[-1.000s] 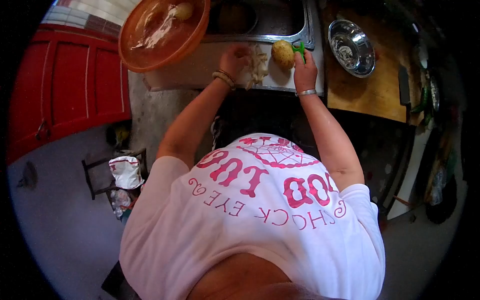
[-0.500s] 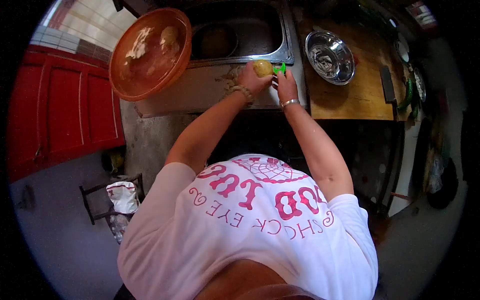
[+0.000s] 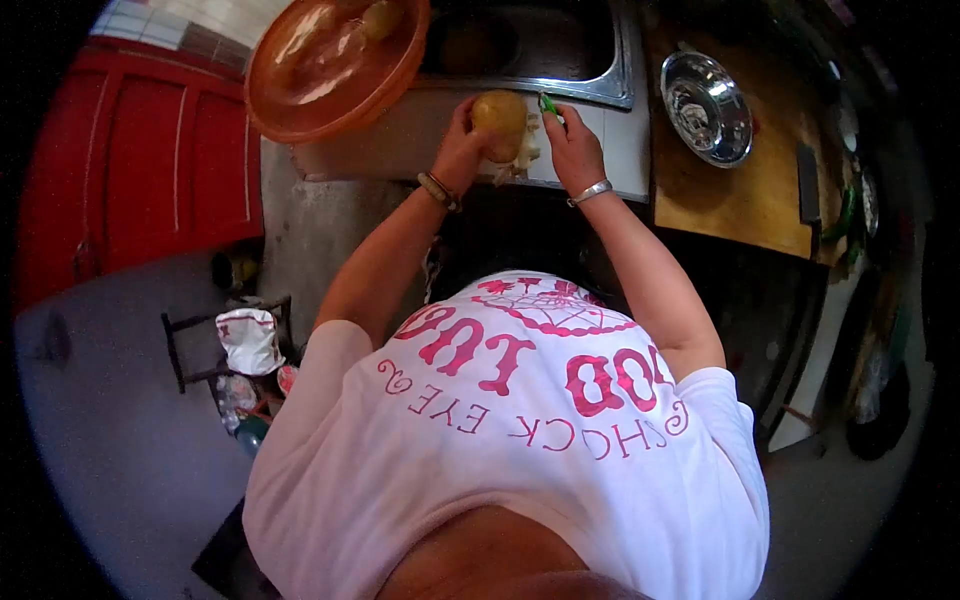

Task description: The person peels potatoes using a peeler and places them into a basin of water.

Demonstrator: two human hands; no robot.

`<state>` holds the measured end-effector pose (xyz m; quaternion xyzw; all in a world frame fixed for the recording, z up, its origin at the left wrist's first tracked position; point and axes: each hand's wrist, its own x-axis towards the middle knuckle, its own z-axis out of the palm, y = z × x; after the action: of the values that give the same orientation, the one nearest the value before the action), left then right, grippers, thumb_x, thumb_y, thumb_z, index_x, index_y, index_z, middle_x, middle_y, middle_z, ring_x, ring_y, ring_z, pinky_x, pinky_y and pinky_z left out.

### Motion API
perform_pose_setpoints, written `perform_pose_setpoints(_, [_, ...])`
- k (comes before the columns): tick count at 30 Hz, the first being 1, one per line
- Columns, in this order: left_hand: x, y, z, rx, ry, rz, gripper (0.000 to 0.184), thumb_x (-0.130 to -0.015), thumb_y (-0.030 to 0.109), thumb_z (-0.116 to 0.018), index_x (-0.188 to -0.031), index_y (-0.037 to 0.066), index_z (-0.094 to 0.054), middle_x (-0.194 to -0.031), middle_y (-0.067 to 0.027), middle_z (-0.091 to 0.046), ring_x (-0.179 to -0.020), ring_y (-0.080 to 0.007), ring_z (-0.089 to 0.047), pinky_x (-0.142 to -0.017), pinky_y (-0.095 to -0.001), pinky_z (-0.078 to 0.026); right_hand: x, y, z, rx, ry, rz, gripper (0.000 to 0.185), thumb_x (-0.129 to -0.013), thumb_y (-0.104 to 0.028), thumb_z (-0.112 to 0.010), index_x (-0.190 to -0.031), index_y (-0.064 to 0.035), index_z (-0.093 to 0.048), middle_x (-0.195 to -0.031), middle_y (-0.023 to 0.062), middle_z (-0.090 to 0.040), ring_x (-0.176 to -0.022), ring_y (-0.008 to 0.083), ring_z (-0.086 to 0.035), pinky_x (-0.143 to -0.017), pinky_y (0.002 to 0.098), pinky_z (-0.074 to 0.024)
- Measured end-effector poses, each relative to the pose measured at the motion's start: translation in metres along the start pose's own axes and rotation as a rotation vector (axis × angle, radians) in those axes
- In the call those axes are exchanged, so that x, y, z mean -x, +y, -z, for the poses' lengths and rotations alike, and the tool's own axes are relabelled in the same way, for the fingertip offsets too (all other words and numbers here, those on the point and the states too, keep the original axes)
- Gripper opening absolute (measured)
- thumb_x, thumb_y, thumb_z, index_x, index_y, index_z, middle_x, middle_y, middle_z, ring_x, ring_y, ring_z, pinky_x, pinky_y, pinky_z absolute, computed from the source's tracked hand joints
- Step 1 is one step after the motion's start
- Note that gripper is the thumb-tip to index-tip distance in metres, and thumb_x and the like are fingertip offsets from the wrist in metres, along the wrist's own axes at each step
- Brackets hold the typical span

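Left hand: my left hand (image 3: 462, 148) is curled around the left side of a large potato (image 3: 500, 115), fingers and thumb partly closed to fit its bulk.
Potato: held up over the near part of the white counter (image 3: 615, 145), with the sink on its far side; its skin looks yellow-brown.
Right hand: my right hand (image 3: 575, 155) is mostly closed, gripping a small green tool (image 3: 547, 103) whose tip is too small to make out.
Gap: the tool stands just right of the potato, apart from it.
Peelings: a loose strip of pale peelings (image 3: 529, 150) lies on the counter, between the potato and my right hand.
Orange basin: the wide orange basin (image 3: 325, 134) sits at the far left; a pale round lump (image 3: 381, 20) lies in its far right part, and bright glare covers much of its inside, so I cannot tell what else it holds.
Sink: the metal sink (image 3: 625, 85) is beyond my hands; a round, dark shape (image 3: 470, 45) is in its left part, too dim to name.
Steel bowl: to the right, the shiny steel bowl (image 3: 738, 148) rests on a wooden board (image 3: 720, 210); something pale shows at its bottom, hard to tell from reflections.
Knife: a dark, broad blade (image 3: 807, 185) lies near the board's right edge.
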<state>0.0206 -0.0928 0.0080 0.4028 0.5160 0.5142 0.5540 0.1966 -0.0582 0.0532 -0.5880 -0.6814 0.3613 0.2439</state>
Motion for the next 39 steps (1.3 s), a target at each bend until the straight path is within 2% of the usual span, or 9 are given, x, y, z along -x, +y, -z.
perform_pose_setpoints(2, [0.003, -0.005, 0.005, 0.499, 0.008, 0.079, 0.061, -0.079, 0.020, -0.062, -0.129, 0.004, -0.031, -0.122, -0.0127, -0.043, -0.110, -0.0253, -0.048, -0.089, -0.0369, -0.046, -0.002, 0.006, -0.011, 0.019, 0.028, 0.138, 0.029, -0.089, -0.027, -0.048, -0.109, -0.0055, -0.053, -0.082, 0.0177, -0.062, -0.075, 0.0357, -0.059, -0.067, 0.0442, -0.0472])
perform_pose_setpoints(5, [0.004, -0.011, 0.011, 0.542, -0.052, 0.119, 0.048, -0.087, 0.030, -0.054, -0.126, 0.008, -0.037, -0.115, -0.0085, -0.051, -0.103, -0.0218, -0.054, -0.082, -0.0366, -0.049, -0.004, 0.005, -0.017, 0.057, 0.038, 0.281, 0.030, -0.088, -0.028, -0.049, -0.108, -0.0071, -0.056, -0.088, 0.0191, -0.062, -0.081, 0.0368, -0.059, -0.071, 0.0437, -0.0468])
perform_pose_setpoints(12, [-0.004, -0.027, 0.008, 0.525, -0.038, 0.123, 0.046, -0.088, 0.038, -0.051, -0.123, 0.010, -0.041, -0.113, -0.0058, -0.052, -0.098, -0.0189, -0.055, -0.079, -0.0336, -0.049, -0.012, -0.017, 0.000, 0.015, -0.043, 0.243, 0.029, -0.085, -0.032, -0.052, -0.103, -0.0128, -0.064, -0.098, 0.0161, -0.063, -0.090, 0.0341, -0.059, -0.077, 0.0414, -0.0468])
perform_pose_setpoints(16, [-0.006, -0.015, 0.001, 0.548, 0.019, 0.125, 0.048, -0.086, 0.042, -0.054, -0.120, 0.009, -0.044, -0.111, -0.0058, -0.053, -0.097, -0.0190, -0.055, -0.078, -0.0342, -0.050, -0.015, -0.020, -0.005, 0.045, -0.058, 0.179, 0.029, -0.084, -0.030, -0.056, -0.105, -0.0118, -0.064, -0.089, 0.0140, -0.065, -0.083, 0.0269, -0.063, -0.072, 0.0337, -0.0478])
perform_pose_setpoints(22, [-0.032, -0.056, 0.007, 0.566, 0.071, 0.119, 0.049, -0.085, 0.045, -0.054, -0.117, 0.008, -0.048, -0.108, -0.0080, -0.055, -0.095, -0.0203, -0.056, -0.078, -0.0356, -0.050, -0.008, -0.026, -0.021, 0.177, 0.001, 0.181, 0.029, -0.086, -0.032, -0.051, -0.104, -0.0121, -0.062, -0.101, 0.0135, -0.062, -0.090, 0.0320, -0.059, -0.076, 0.0426, -0.0471])
perform_pose_setpoints(29, [-0.039, -0.018, 0.002, 0.646, 0.241, 0.272, 0.056, -0.083, 0.043, -0.057, -0.120, 0.004, -0.044, -0.109, -0.0121, -0.054, -0.094, -0.0249, -0.057, -0.075, -0.0373, -0.050, 0.021, -0.042, -0.033, 0.239, 0.046, 0.152, 0.026, -0.086, -0.026, -0.051, -0.106, -0.0109, -0.059, -0.097, 0.0156, -0.062, -0.087, 0.0347, -0.059, -0.073, 0.0430, -0.0471])
perform_pose_setpoints(33, [-0.045, -0.012, 0.006, 0.649, 0.234, 0.195, 0.058, -0.083, 0.045, -0.056, -0.121, 0.003, -0.044, -0.109, -0.0134, -0.054, -0.093, -0.0256, -0.057, -0.075, -0.0380, -0.050, 0.038, -0.033, -0.047, 0.248, 0.017, 0.209, 0.026, -0.089, -0.026, -0.047, -0.107, -0.0117, -0.057, -0.096, 0.0149, -0.061, -0.084, 0.0346, -0.059, -0.071, 0.0443, -0.0477])
perform_pose_setpoints(36, [-0.052, -0.003, 0.003, 0.770, 0.393, 0.242, 0.059, -0.083, 0.046, -0.056, -0.121, 0.003, -0.045, -0.112, -0.0142, -0.053, -0.095, -0.0260, -0.056, -0.077, -0.0392, -0.050, 0.049, -0.024, -0.054, 0.256, -0.024, 0.180, 0.027, -0.090, -0.028, -0.046, -0.109, -0.0126, -0.056, -0.093, 0.0161, -0.061, -0.080, 0.0354, -0.059, -0.069, 0.0448, -0.0488])
perform_pose_setpoints(39, [-0.078, -0.042, 0.028, 0.499, 0.581, 0.261, 0.060, -0.079, 0.058, -0.052, -0.117, 0.011, -0.050, -0.104, -0.0104, -0.056, -0.089, -0.0274, -0.057, -0.071, -0.0425, -0.050, 0.035, 0.002, -0.062, 0.106, 0.228, 0.283, 0.026, -0.088, -0.028, -0.048, -0.106, -0.0098, -0.057, -0.086, 0.0159, -0.061, -0.072, 0.0311, -0.060, -0.062, 0.0424, -0.0490])
